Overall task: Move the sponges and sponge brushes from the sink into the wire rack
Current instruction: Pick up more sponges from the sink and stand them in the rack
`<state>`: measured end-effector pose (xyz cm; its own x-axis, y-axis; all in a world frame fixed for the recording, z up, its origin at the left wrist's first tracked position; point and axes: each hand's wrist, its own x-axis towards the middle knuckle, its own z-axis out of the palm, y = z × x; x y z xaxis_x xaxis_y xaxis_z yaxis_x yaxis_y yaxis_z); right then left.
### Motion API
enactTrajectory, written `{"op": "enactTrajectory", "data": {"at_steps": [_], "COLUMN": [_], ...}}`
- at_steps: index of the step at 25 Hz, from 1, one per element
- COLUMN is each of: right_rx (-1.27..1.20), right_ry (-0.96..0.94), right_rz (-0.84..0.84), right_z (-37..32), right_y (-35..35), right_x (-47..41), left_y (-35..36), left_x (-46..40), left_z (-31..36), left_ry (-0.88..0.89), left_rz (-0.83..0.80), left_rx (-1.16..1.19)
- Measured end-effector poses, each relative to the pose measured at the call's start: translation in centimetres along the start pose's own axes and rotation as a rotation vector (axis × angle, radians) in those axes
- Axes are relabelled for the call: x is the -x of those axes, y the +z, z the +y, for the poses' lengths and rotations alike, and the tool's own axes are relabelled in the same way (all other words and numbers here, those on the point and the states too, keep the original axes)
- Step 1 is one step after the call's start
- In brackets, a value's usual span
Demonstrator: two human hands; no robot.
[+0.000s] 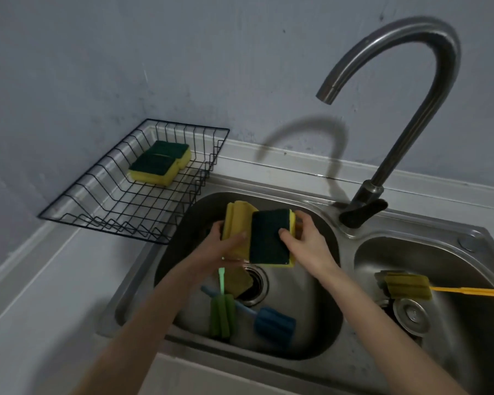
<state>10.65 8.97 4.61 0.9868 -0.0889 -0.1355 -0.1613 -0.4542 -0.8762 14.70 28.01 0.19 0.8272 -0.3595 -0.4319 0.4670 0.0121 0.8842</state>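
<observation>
Left hand (223, 240) grips a yellow sponge (236, 223), right hand (305, 240) pinches another sponge (270, 238), seemingly separate; carry both level to the wire rack (77, 206).

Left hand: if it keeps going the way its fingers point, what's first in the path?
The left hand grips a yellow sponge and points up and away toward the left basin's back wall. That wall looks likely to come first, with the wire rack lying further left. Depth is unclear in this single view.

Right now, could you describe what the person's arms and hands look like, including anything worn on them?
Both forearms are bare up to the frame edge, with no sleeves showing. The left hand and right hand wear no gloves, and no rings, watch or bracelets are visible.
</observation>
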Motion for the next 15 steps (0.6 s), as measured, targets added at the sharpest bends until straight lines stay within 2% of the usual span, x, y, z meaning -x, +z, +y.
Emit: {"op": "enactTrajectory", "data": {"at_steps": [5,11,15], "right_rx": [-0.003,-0.257,-0.134], "right_ry": [-0.09,-0.18,-0.237], "right_rz": [0.098,0.233,0.156], "right_z": [-4.2,-9.0,-11.9], "right_y": [2.7,3.4,4.6], "right_x": [-1.5,-3.5,-4.8], "left_y": [-3.1,-4.1,-5.7], "left_x": [2.9,4.9,5.9], "left_z": [3.4,9.0,12.0], "left_ry": [0.089,0.337,0.423], "left_rz": [0.003,0.07,0.134], "left_rx": [0.025,-0.115,-0.191]}}
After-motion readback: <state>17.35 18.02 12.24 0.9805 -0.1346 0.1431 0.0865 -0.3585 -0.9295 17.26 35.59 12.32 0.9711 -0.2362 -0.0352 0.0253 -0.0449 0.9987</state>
